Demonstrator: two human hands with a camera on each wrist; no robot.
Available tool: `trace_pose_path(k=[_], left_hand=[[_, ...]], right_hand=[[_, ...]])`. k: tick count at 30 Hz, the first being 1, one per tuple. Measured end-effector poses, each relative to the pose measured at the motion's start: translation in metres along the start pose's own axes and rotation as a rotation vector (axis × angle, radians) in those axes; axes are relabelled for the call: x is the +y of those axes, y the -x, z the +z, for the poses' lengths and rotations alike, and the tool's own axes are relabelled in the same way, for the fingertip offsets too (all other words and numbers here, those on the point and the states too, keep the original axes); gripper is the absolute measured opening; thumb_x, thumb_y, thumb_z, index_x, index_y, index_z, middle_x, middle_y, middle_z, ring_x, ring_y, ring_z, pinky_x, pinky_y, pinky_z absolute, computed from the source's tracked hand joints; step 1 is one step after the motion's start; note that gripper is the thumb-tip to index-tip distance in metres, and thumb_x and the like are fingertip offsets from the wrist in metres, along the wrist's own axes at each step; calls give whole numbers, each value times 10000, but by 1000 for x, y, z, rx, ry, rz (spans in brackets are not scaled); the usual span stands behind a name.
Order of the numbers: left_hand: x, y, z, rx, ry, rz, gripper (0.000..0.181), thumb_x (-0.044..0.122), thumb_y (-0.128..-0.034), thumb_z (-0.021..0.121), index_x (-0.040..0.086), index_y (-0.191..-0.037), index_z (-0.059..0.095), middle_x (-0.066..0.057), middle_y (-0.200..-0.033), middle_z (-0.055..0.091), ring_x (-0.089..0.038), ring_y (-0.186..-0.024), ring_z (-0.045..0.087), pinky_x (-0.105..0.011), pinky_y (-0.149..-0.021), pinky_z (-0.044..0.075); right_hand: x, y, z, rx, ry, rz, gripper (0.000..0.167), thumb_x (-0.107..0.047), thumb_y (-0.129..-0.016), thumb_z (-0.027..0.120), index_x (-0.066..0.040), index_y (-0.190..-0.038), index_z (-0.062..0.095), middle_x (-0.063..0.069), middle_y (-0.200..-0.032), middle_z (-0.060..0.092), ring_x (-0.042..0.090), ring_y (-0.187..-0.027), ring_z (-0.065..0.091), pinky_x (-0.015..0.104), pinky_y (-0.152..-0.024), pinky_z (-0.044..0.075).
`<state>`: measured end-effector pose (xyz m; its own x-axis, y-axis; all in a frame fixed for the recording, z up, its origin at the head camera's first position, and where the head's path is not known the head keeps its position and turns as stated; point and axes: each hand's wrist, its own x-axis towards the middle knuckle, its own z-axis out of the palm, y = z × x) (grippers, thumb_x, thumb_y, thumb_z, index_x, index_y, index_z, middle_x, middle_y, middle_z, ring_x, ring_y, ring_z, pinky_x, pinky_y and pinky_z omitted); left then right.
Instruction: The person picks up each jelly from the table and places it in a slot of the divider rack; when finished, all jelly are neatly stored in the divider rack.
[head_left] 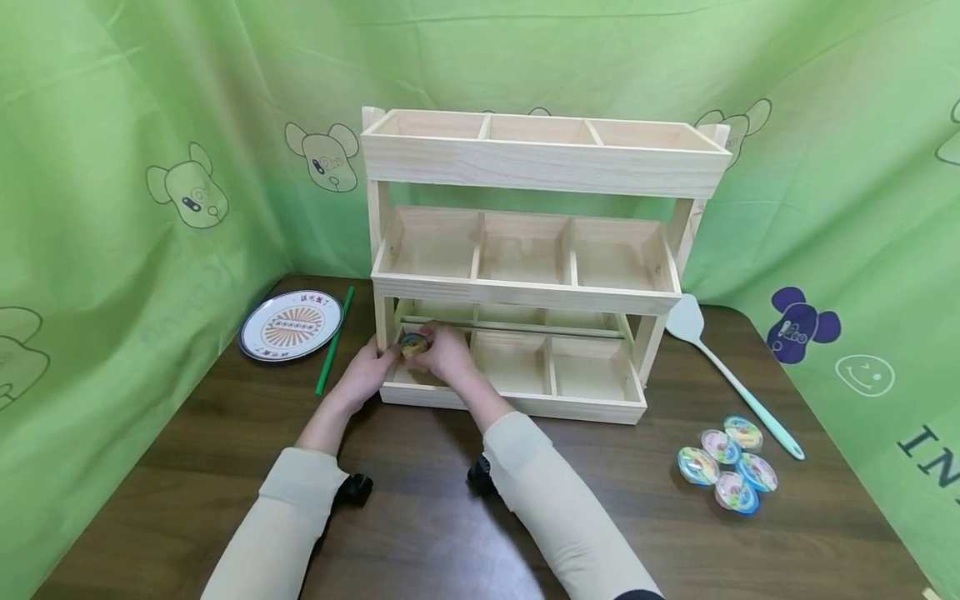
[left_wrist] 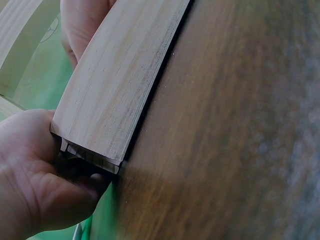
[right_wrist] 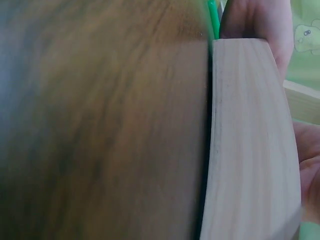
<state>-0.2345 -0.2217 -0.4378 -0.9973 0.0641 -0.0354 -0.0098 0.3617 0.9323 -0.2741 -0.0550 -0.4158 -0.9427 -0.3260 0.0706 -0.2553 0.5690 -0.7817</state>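
A three-tier wooden shelf [head_left: 517,292] stands on the table, each tier split into three compartments. My left hand [head_left: 365,373] grips the left end of the bottom tray; in the left wrist view its fingers [left_wrist: 65,195] curl at the tray's corner, fingertips partly hidden. Inside the bottom tray's left compartment, my right hand [head_left: 447,354] pinches a small jelly cup [head_left: 413,343] with a colourful lid. The right wrist view shows the tray's front board [right_wrist: 252,145] covering most of the right hand [right_wrist: 311,167].
Several jelly cups [head_left: 722,447] lie grouped at the table's right. Behind them rests a pale blue spatula [head_left: 738,387]. On the left are a round patterned plate [head_left: 291,326] and a green stick [head_left: 335,342]. A green curtain [head_left: 525,50] hangs around the table.
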Motion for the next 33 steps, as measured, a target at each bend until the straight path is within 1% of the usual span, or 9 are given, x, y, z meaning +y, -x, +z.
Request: trace_pose_path(k=[3,7,10,14,17,20,28,30,33], left_hand=[[15,7,-1,-12,-6,-8,553,186,-1099,392,-122,-1528,227,-361,-1497,367,-445,-1378,373,-578,-1129,306],[38,21,0,-22,-23,-13,539,138,-1091,385,-158,-1510,219,-387,-1493,347,-467,-1390,351,-577,-1138,292],[24,13,0,-11,-26,-8,563,181,-1094,394,-131,-1526,215,-370,-1508,342,-448,-1402,343,-569,-1147,280],[-4,-3,-1,4,-33,-4,591,246,-1095,410,-76,-1550,216,-325,-1525,354,-404,-1412,346,-551,-1154,274],[-3,-2,-1,4,-38,-8,593,247,-1093,409,-65,-1557,212,-313,-1534,348,-391,-1418,339,-542,-1157,273],[-3,-1,-2,2,-29,-15,602,248,-1093,407,-56,-1568,195,-311,-1554,318,-392,-1434,311,-542,-1164,257],[-3,-2,-2,-2,-24,-23,604,248,-1095,402,-48,-1575,185,-305,-1568,298,-387,-1447,287,-535,-1172,240],[-3,-2,-2,-4,-23,-23,603,245,-1095,401,-47,-1576,184,-304,-1569,297,-384,-1448,285,-532,-1173,240],[-3,-2,-1,-5,-24,-18,603,240,-1095,399,-52,-1575,179,-307,-1568,296,-385,-1447,289,-530,-1173,243]], right_hand=[[0,2,-7,-3,-7,3,609,-113,-753,895,5,-1288,631,151,-1159,703,280,-1028,671,346,-898,539],[3,5,-21,-20,-88,-13,558,-49,-791,837,16,-1300,620,167,-1194,682,297,-1094,650,349,-932,531],[7,8,-33,-33,-161,-31,524,-5,-818,795,34,-1307,612,203,-1234,662,320,-1142,634,351,-960,522],[14,14,-47,-11,-202,-74,497,-21,-832,787,45,-1295,618,214,-1252,655,326,-1144,635,357,-967,518],[22,20,-56,-3,-226,-114,483,-44,-847,785,55,-1290,620,223,-1252,655,323,-1130,642,368,-969,516],[28,27,-64,-9,-273,-130,477,-49,-863,779,67,-1296,615,241,-1258,649,326,-1131,643,372,-972,515],[38,44,-84,-21,-413,-122,404,-68,-878,782,43,-1246,657,218,-1214,671,279,-1086,659,347,-924,537],[40,49,-87,-31,-432,-117,391,-76,-875,787,18,-1235,670,213,-1210,674,265,-1073,665,339,-904,546],[41,54,-92,-43,-459,-117,390,-59,-875,786,21,-1239,670,211,-1212,676,259,-1068,668,334,-895,550]])
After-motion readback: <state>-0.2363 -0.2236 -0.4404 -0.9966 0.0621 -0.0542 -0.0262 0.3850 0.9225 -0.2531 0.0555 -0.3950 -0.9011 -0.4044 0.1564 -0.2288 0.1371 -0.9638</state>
